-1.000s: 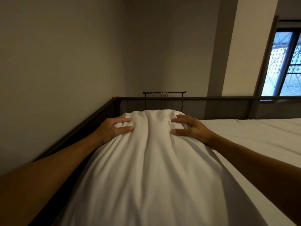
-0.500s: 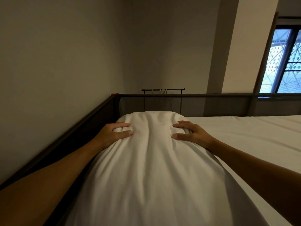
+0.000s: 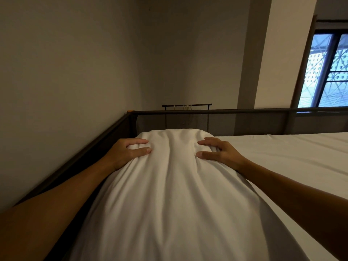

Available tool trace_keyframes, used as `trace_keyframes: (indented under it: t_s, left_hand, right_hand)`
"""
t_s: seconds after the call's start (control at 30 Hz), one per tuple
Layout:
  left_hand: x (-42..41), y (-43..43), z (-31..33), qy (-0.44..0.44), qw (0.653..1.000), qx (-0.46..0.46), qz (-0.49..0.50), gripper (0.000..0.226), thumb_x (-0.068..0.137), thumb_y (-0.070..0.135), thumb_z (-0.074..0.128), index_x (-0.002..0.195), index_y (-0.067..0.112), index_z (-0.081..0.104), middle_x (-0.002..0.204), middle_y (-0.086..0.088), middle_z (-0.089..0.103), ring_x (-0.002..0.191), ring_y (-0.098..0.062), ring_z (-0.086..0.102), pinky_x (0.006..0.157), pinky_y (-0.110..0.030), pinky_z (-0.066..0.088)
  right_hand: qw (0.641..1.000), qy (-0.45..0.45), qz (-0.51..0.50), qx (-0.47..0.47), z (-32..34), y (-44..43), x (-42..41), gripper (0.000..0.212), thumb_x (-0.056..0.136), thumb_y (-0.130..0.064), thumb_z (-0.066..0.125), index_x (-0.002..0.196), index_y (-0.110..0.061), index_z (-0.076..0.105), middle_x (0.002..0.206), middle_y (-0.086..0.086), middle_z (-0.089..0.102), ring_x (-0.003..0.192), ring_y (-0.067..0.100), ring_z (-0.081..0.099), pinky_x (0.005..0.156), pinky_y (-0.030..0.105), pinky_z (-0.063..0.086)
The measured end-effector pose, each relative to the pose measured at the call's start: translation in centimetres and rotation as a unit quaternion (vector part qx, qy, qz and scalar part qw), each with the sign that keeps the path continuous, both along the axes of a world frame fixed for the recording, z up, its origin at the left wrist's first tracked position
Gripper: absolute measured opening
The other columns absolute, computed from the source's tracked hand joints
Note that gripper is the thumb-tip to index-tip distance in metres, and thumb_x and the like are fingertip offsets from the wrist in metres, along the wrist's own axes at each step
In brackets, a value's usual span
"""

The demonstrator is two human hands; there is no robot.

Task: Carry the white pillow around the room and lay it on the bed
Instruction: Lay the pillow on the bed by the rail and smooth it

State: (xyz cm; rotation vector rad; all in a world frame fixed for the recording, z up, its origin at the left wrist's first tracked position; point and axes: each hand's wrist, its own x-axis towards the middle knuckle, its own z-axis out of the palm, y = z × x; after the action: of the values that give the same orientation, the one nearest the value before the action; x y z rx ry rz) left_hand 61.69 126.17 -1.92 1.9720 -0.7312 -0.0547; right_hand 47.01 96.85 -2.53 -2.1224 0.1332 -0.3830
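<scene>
The white pillow (image 3: pixel 169 194) fills the lower middle of the head view, stretched lengthwise away from me along the bed's left side. Its far end lies near the corner of the dark bed frame (image 3: pixel 226 112). My left hand (image 3: pixel 128 153) grips the pillow's far left side, fingers dug into the cloth. My right hand (image 3: pixel 220 151) grips the far right side the same way. The bed (image 3: pixel 291 157), covered with a white sheet, spreads to the right of the pillow. Whether the pillow's underside rests on the mattress is hidden.
A plain wall (image 3: pixel 66 81) runs close along the bed's left rail. Behind the far rail stands a black clothes rack (image 3: pixel 187 106) with a few hangers. A window (image 3: pixel 327 72) is at the upper right beside a white pillar.
The pillow's far end has sunk a little lower and moved slightly toward the far rail. Both hands keep the same grip.
</scene>
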Motion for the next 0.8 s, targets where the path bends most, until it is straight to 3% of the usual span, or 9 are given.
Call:
trace_keyframes:
  t_s: [0.2,0.33,0.47,0.53,0.67,0.8]
  left_hand:
    - [0.1,0.2,-0.8,0.009,1.000,0.007,0.003,0.053,0.060,0.048,0.081,0.110,0.033,0.070,0.133,0.002,0.058,0.119,-0.014,0.054,0.103,-0.035,0.041]
    - [0.1,0.4,-1.4,0.017,1.000,0.026,-0.001,0.054,0.061,0.051,0.079,0.111,0.034,0.069,0.134,0.001,0.057,0.120,-0.015,0.053,0.106,-0.037,0.040]
    - [0.6,1.0,-1.5,0.042,0.996,0.078,-0.032,0.056,0.059,0.063,0.074,0.111,0.044,0.065,0.141,0.001,0.051,0.123,-0.012,0.050,0.101,-0.028,0.036]
    - [1.4,1.2,-0.9,0.054,0.989,0.139,-0.020,0.066,0.063,0.069,0.067,0.123,0.042,0.059,0.149,0.001,0.042,0.132,-0.016,0.043,0.100,-0.026,0.031]
    - [2.8,0.1,1.2,-0.064,0.939,0.326,0.092,0.076,0.079,0.075,0.036,0.143,0.035,0.038,0.160,-0.005,0.017,0.144,-0.029,0.024,0.110,-0.040,0.023]
    - [2.9,-3.4,3.1,-0.152,0.915,0.360,0.104,0.069,0.088,0.064,0.025,0.148,0.030,0.028,0.162,0.000,0.009,0.146,-0.027,0.018,0.115,-0.046,0.020]
  right_hand:
    - [1.000,0.019,-0.010,-0.007,-0.7,-0.1,0.1,0.058,0.067,-0.048,0.076,0.122,-0.036,0.061,0.146,-0.002,0.043,0.127,0.021,0.044,0.104,0.038,0.035]
    - [0.999,0.053,-0.004,-0.005,-1.7,-0.6,-0.6,0.076,0.054,-0.065,0.070,0.124,-0.039,0.057,0.144,-0.005,0.044,0.124,0.017,0.044,0.105,0.037,0.036]
    - [0.993,0.112,0.007,-0.023,-2.5,-1.7,-1.4,0.082,0.061,-0.071,0.057,0.136,-0.041,0.044,0.152,-0.004,0.034,0.133,0.022,0.038,0.110,0.043,0.032]
    - [0.984,0.165,0.020,-0.057,-1.9,-2.3,-1.4,0.085,0.067,-0.073,0.047,0.144,-0.041,0.031,0.157,-0.002,0.025,0.139,0.026,0.031,0.111,0.048,0.029]
    - [0.972,0.213,-0.038,-0.088,1.1,-3.4,0.3,0.079,0.077,-0.071,0.039,0.148,-0.041,0.020,0.159,0.007,0.019,0.138,0.039,0.031,0.097,0.058,0.040]
    - [0.951,0.165,-0.071,-0.251,3.6,-3.3,3.3,0.090,0.073,-0.077,0.030,0.147,-0.026,0.032,0.158,0.010,0.025,0.142,0.036,0.026,0.111,0.057,0.025]
